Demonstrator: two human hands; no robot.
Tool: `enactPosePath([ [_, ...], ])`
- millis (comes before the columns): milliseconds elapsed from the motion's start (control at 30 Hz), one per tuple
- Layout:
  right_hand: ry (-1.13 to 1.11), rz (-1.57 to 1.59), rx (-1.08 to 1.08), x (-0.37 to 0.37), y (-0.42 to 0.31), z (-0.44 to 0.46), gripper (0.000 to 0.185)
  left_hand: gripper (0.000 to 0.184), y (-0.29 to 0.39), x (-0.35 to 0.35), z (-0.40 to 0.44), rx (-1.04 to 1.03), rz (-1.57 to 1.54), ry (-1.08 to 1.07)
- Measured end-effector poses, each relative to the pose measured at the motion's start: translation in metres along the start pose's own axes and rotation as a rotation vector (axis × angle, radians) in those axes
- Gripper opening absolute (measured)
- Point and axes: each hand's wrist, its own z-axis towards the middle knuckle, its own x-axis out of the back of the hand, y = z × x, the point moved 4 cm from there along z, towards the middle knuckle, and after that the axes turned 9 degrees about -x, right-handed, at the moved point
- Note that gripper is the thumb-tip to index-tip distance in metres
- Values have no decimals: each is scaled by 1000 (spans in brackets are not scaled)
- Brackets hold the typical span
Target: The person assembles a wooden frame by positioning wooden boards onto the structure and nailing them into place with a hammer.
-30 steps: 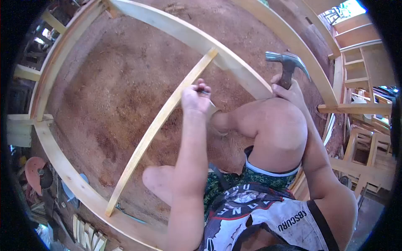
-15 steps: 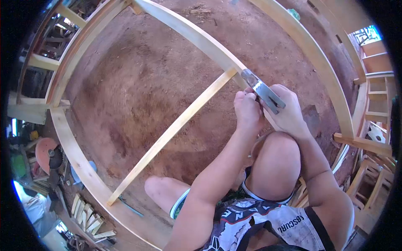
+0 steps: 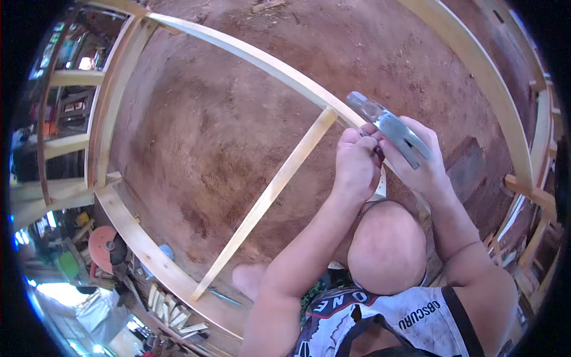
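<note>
My right hand [image 3: 421, 163] is closed around a claw hammer [image 3: 389, 128]. The metal head shows above my fingers, claw towards me, while the handle is mostly hidden. Close beside it, my left hand [image 3: 357, 166] pinches small dark pieces that look like nails [image 3: 378, 153]; their number is hidden by the fingers. Both hands are over a long pale wooden rail [image 3: 256, 58], near where a wooden crosspiece [image 3: 267, 202] meets it. The crosspiece runs down to another wooden rail [image 3: 146, 259] at the lower left.
Wooden framing [image 3: 122, 101] stands at the left, and another long board [image 3: 482, 65] curves past on the right. Bare earth [image 3: 208, 137] lies under the frame. An orange disc-shaped tool [image 3: 104, 249] and wood offcuts [image 3: 175, 312] are at the lower left. My bent knee [image 3: 386, 247] is below my hands.
The view has shifted, so the frame sits lower and further right at the left side. My hands remain together, with the hammer head slightly further right above them.
</note>
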Motion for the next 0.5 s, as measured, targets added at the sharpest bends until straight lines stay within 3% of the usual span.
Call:
enactPosePath([
  [67,-45,49,-80,-1,14,0,22,18,-6,2,3,8,-55,49],
  [167,37,47,48,8,15,-11,20,24,-14,1,2,22,-162,38],
  [233,-25,-80,-72,14,-2,-22,15,30,-16,-2,-8,55,-115,95],
  [300,45,2,-120,17,-12,-42,13,26,-8,-7,-20,1,-96,79],
  [367,105,77,-177,22,-18,-60,12,13,5,28,-20,-150,-14,310],
  [433,175,16,-295,25,-18,-71,12,18,22,56,-24,-240,149,-22],
  [500,184,-7,-229,29,-17,-78,17,19,34,41,-48,-214,275,-70],
])
